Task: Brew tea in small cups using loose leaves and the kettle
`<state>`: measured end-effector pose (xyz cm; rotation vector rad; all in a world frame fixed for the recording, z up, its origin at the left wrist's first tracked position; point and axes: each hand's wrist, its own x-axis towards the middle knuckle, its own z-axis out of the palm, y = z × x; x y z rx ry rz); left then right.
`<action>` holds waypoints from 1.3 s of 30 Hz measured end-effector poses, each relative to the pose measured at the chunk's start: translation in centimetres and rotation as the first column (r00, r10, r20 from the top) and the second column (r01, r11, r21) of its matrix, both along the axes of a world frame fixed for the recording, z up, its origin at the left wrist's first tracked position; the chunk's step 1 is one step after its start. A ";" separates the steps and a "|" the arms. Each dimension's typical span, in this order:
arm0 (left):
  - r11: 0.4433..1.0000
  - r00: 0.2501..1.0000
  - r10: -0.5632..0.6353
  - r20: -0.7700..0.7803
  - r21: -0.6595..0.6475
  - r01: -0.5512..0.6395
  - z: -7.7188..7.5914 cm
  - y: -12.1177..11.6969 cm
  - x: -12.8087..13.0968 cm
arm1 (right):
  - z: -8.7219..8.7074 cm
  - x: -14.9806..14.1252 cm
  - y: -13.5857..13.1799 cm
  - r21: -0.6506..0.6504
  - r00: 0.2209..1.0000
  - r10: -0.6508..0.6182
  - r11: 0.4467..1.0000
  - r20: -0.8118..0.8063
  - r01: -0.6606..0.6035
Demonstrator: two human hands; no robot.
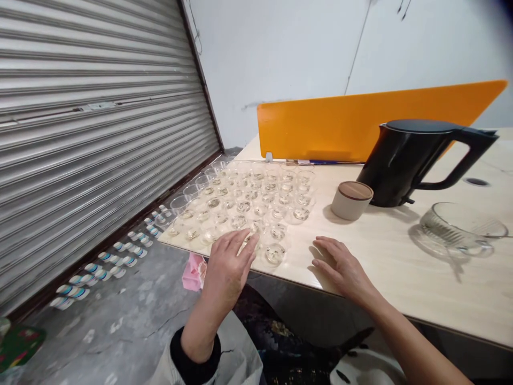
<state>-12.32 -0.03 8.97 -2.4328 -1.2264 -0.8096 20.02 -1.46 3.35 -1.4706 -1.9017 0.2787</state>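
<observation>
My left hand (230, 262) is at the front edge of the table, among many small clear glass cups. Its fingers curve round a glass cup (247, 239), which they partly hide. Just right of it stands another cup (275, 254), the nearest in the rows, with small dark bits visible at its bottom. My right hand (344, 270) rests by the table edge, fingers stretched out and apart, holding nothing. Beyond that hand is a pale round canister (350, 206) with a wooden lid (355, 190).
A black electric kettle (401, 166) stands behind the canister. A clear glass bowl (457, 227) sits at the right. An orange divider panel (340, 128) crosses the table's back. White bottles (102, 274) line the floor by the metal shutter (100, 144).
</observation>
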 end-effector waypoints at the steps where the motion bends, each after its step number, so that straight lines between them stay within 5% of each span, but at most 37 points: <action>1: 1.000 1.000 -0.012 -0.027 -0.015 0.011 0.1 0.1 0.1 | 0.0 0.0 0.0 -0.001 1.000 0.002 1.000 -0.002 -0.002; 24: 0.988 0.983 -0.134 -0.124 -0.092 0.123 -0.2 3.1 0.6 | 0.1 0.0 0.0 0.010 1.000 -0.004 1.000 0.008 0.004; 39: 1.000 0.999 0.012 0.049 -0.003 -0.012 -1.0 2.3 -1.4 | 0.3 0.0 0.0 0.001 1.000 -0.003 1.000 -0.003 0.003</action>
